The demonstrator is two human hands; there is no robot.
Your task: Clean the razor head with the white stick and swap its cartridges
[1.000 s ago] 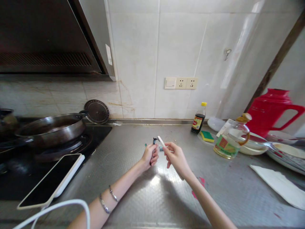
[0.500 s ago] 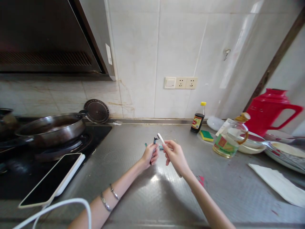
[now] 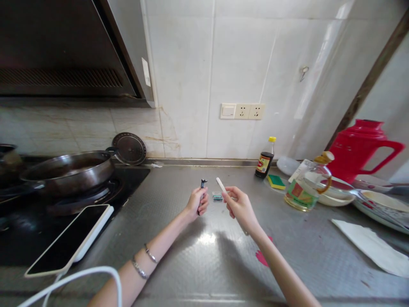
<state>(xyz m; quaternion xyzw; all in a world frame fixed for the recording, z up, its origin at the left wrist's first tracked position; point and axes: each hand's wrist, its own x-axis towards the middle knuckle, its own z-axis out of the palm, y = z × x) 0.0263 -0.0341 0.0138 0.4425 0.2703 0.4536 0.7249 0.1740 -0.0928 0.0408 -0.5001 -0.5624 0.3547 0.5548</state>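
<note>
Fingers wrapped round it, my left hand (image 3: 195,204) grips a thin dark tool (image 3: 203,184) whose small head sticks up above the fist. My right hand (image 3: 239,207) pinches a slim white stick (image 3: 220,184) that points up and to the left. A gap separates the two held items. Between the hands, a little beyond them, a small clear and teal packet (image 3: 217,196) lies on the metal counter (image 3: 179,273). Too little of the dark tool shows to name it exactly.
A pan (image 3: 73,172) sits on the black stove at left, near a phone (image 3: 68,238) and white cable (image 3: 79,271). At right are a sauce bottle (image 3: 264,161), sponge (image 3: 276,182), glass jug (image 3: 305,192), red thermos (image 3: 358,149), dishes and white paper (image 3: 372,246).
My left hand has moved slightly left with the dark tool, and my right hand slightly right with the white stick. The gap between them is wider, and the packet shows more fully.
</note>
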